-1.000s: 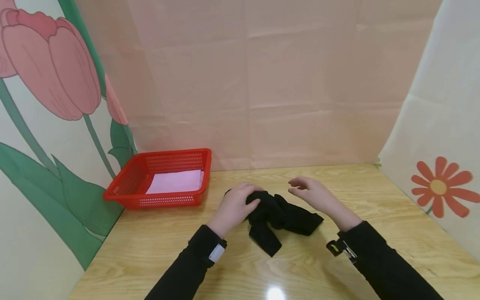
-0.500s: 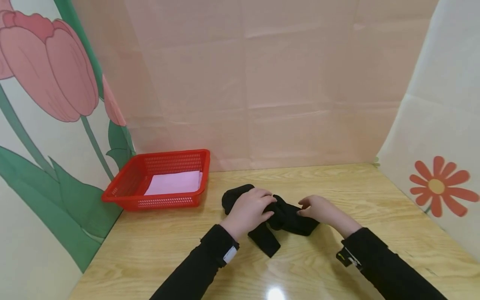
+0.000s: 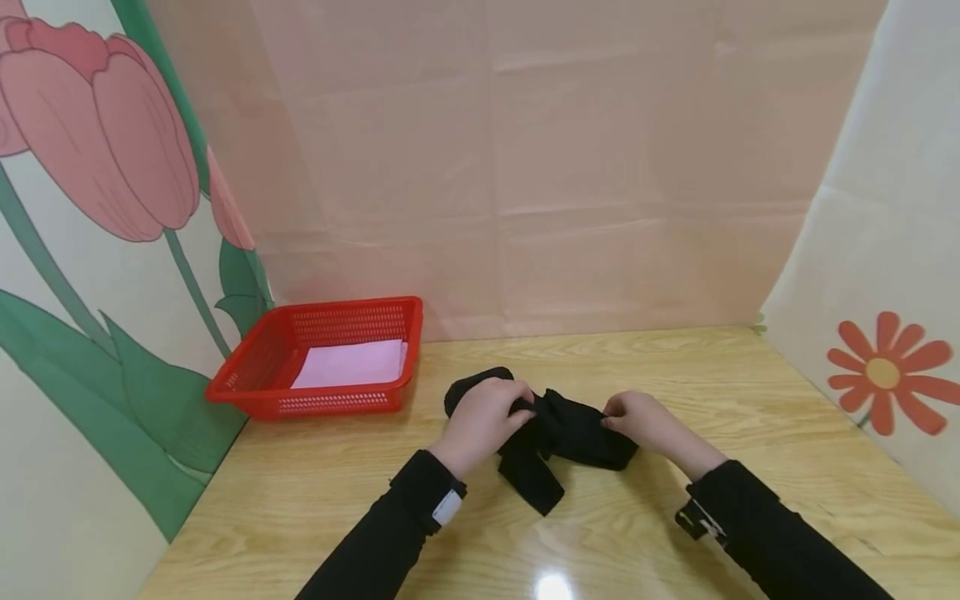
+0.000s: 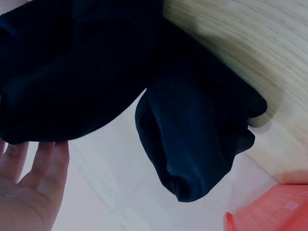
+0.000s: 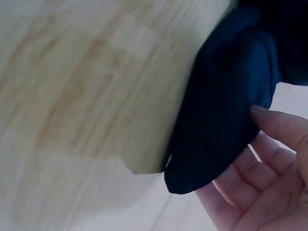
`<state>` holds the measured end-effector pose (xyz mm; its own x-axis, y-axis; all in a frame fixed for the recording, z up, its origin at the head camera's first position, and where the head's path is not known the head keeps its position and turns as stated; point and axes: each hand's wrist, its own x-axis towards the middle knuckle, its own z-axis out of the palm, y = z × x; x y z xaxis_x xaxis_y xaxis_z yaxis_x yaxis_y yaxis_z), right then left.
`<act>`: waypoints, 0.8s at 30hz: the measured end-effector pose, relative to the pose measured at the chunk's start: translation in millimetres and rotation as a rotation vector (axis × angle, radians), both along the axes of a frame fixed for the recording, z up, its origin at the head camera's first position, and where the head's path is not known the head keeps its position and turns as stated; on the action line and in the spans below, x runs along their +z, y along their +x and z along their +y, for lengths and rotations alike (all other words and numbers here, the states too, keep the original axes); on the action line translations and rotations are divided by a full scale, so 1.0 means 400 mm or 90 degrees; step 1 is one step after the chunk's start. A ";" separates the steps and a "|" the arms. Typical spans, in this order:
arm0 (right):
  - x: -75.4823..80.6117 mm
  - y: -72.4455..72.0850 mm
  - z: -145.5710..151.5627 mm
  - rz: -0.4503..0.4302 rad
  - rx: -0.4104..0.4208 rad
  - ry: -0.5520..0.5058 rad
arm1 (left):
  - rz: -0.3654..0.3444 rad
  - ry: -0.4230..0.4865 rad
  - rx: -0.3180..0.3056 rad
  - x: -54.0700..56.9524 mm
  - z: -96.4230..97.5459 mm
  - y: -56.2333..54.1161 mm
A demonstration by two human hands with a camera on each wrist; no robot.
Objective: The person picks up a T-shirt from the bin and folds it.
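A tangle of black socks (image 3: 577,433) lies on the wooden table, with a rounded end at the left and two straight-cut ends toward the front and right. My left hand (image 3: 486,421) grips the left part of the cloth between thumb and fingers. In the left wrist view, fingers (image 4: 50,168) reach under a raised fold, while another rounded piece hangs beside it. My right hand (image 3: 645,425) pinches the right-hand length. The right wrist view shows the thumb (image 5: 276,122) on top of the cloth and the other fingers below it.
At the back left stands a red plastic basket (image 3: 258,404) holding a folded pink cloth (image 3: 351,364). The wooden tabletop (image 3: 750,400) meets a pinkish-beige backdrop (image 3: 570,208) behind, with flower-printed sheets on both sides.
My right hand has come down and left from above the table onto the right-hand sock length. My left hand shifted right, then slightly back left, uncovering the rounded end.
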<state>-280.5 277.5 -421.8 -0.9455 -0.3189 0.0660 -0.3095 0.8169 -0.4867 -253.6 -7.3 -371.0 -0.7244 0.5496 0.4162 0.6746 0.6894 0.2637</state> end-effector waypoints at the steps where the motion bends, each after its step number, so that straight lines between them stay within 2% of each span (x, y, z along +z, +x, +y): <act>1: 0.004 0.003 0.003 0.012 -0.007 -0.009 | -0.020 0.024 0.008 0.004 -0.005 0.000; 7: 0.036 0.030 0.002 0.067 -0.062 -0.070 | -0.121 0.195 0.059 0.021 -0.049 -0.007; 13: 0.053 0.048 0.008 0.140 -0.139 -0.137 | -0.197 0.347 0.080 0.028 -0.096 -0.012; 18: 0.062 0.055 0.017 0.193 -0.174 -0.192 | -0.206 0.405 0.088 0.032 -0.123 -0.009; 24: 0.095 0.064 0.013 0.244 -0.185 -0.210 | -0.174 0.432 0.113 0.041 -0.143 0.000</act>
